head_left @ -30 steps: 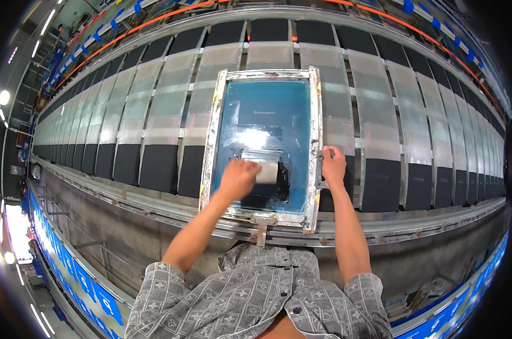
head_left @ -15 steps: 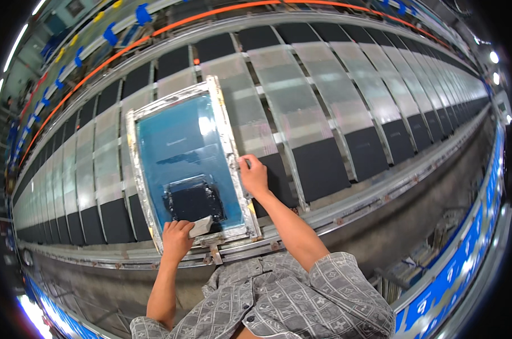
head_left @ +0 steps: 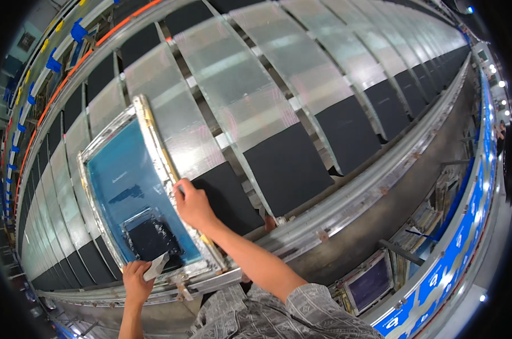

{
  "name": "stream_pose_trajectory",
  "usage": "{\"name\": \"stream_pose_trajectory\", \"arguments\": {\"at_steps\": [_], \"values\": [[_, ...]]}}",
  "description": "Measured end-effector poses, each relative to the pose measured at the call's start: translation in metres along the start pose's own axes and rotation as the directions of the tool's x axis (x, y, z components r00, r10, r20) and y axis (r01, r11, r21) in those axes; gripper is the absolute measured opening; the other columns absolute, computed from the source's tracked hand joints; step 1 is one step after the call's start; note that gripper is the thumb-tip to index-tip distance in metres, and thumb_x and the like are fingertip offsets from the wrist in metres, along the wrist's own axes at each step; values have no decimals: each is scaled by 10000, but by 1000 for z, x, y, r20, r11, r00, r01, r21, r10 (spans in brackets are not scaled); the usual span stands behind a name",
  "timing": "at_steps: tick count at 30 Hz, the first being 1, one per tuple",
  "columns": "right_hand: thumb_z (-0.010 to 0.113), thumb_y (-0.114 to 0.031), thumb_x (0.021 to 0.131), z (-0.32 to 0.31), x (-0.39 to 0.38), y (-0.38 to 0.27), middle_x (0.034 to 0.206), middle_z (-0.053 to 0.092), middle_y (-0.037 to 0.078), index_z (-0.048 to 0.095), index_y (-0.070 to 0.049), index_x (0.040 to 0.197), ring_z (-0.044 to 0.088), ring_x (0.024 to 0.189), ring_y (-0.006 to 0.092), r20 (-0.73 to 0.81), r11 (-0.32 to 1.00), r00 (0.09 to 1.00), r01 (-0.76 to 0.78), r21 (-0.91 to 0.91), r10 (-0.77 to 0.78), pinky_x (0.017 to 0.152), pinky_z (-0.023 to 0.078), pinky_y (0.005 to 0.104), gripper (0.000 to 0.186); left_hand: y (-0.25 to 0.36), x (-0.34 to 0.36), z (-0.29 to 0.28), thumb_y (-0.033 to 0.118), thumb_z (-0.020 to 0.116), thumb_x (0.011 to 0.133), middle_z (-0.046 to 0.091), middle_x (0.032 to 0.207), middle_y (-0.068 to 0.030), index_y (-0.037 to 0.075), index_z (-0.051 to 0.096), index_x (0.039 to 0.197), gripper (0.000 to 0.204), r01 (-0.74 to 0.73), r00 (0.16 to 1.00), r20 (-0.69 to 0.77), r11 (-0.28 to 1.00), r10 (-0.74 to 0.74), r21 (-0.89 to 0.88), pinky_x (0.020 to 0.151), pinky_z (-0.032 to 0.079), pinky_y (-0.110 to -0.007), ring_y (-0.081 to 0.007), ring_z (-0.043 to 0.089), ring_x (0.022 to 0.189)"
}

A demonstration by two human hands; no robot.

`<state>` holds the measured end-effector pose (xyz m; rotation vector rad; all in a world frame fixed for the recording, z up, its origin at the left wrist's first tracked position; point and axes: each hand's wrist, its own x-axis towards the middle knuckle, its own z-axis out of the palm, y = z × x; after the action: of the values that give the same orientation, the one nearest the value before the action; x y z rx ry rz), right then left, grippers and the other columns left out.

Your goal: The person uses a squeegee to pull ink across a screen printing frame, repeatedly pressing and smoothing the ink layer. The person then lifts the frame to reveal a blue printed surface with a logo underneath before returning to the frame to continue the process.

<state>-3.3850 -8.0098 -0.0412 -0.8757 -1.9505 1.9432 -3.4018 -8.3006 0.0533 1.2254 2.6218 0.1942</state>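
A metal-framed printing screen (head_left: 148, 133) with blue mesh (head_left: 123, 175) lies on the long table at the left. Dark ink (head_left: 148, 237) covers the near part of the mesh. My left hand (head_left: 136, 279) is shut on a pale squeegee (head_left: 156, 265) at the screen's near edge. My right hand (head_left: 192, 202) grips the screen's right frame rail, fingers curled over it. Black fabric panels (head_left: 287, 166) lie on the table to the right of the screen.
The long table holds rows of shiny pallets (head_left: 256, 85) and black panels running away to both sides. A metal rail (head_left: 352, 198) runs along its near edge. Below at right stand framed screens (head_left: 369, 282) and a blue strip (head_left: 437, 277).
My left hand has pulled the squeegee from mid-screen to the near edge, leaving dark ink. My head has turned right, so the screen now sits at the left of the picture.
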Motion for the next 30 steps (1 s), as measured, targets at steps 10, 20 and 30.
{"name": "stream_pose_trajectory", "arguments": {"at_steps": [10,20,30], "values": [[566,-171,990,-6,-4,0,676,610,221,513,-5,1169,644,610,393,38,937,999,-23,348,10,562,485,454,250,9,1,5,59,766,655,602,837,-82,50,673,981,339,48,996,68,993,-56,112,688,372,-410,-278,551,745],[563,-186,998,-18,1,-2,784,622,239,490,-8,1182,627,712,415,168,906,984,-125,405,61,628,495,475,266,25,26,-5,74,794,661,624,876,-65,62,661,963,331,36,990,129,987,-57,157,737,383,-400,-276,561,803],[609,-204,986,-11,-2,0,596,501,120,516,-19,1180,509,524,214,152,893,985,-136,428,77,527,423,358,284,15,8,1,94,827,607,667,952,-88,39,657,1007,438,78,989,116,991,-91,111,757,417,-401,-289,597,842]]}}
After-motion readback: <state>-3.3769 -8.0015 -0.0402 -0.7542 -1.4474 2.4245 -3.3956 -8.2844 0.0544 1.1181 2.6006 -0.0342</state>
